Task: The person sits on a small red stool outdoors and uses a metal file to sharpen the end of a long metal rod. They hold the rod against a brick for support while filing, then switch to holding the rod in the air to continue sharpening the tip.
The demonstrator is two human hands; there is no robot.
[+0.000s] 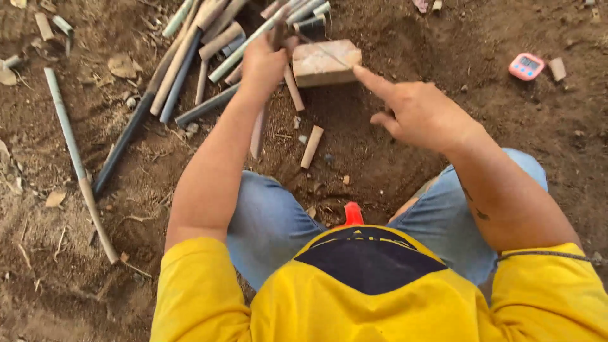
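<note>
Head camera looking straight down, and I've got a person squatting on bare soil in a yellow shirt and jeans. Left hand point(265, 63), upper middle of the frame, has its fingers wrapped shut around a thin dark stick point(277, 35), holding it upright against the pile. I can't tell what sort of tool or rod it is. Right hand point(415, 113), right of centre, is mostly curled with the index finger stretched out straight; its tip touches the near corner of the pale wooden block point(326, 62), as if steadying it. Nothing is gripped in that hand.

The block sits flat on the dirt at upper centre, just right of the left hand, likely serving as a rest for cutting. A bundle of bamboo lengths point(209, 44) fans out in the upper left, within easy reach. Short cut pieces point(311, 146) lie below the block, between it and the knees. One long grey-green pole point(66, 130) lies apart at the left edge. A small pink timer point(525, 66) rests on the soil in the upper right, face up.
</note>
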